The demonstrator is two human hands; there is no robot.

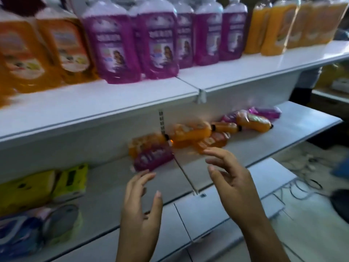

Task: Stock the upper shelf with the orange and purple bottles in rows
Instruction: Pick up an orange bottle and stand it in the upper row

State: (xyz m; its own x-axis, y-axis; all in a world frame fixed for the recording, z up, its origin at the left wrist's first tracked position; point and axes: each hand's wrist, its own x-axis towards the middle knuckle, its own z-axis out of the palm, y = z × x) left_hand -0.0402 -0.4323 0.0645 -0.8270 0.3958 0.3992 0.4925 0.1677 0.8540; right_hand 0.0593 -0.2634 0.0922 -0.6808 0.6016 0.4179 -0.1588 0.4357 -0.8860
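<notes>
Upright purple bottles [158,40] stand in rows at the middle of the upper shelf [236,70], with orange bottles [62,48] to their left and more orange bottles [273,27] to their right. On the lower shelf [283,135] several orange bottles [190,133] and purple bottles [153,157] lie on their sides in a loose pile. My left hand [141,201] hovers just in front of the nearest lying purple bottle, fingers relaxed and empty. My right hand [228,176] is spread near the lying orange bottles, holding nothing.
Yellow-green packs [71,180] and blue-white packs [28,229] sit at the left of the lower shelf. A price-tag holder [201,96] hangs from the upper shelf's edge. Cables [302,178] lie on the floor at right, beside another shelf unit [330,93].
</notes>
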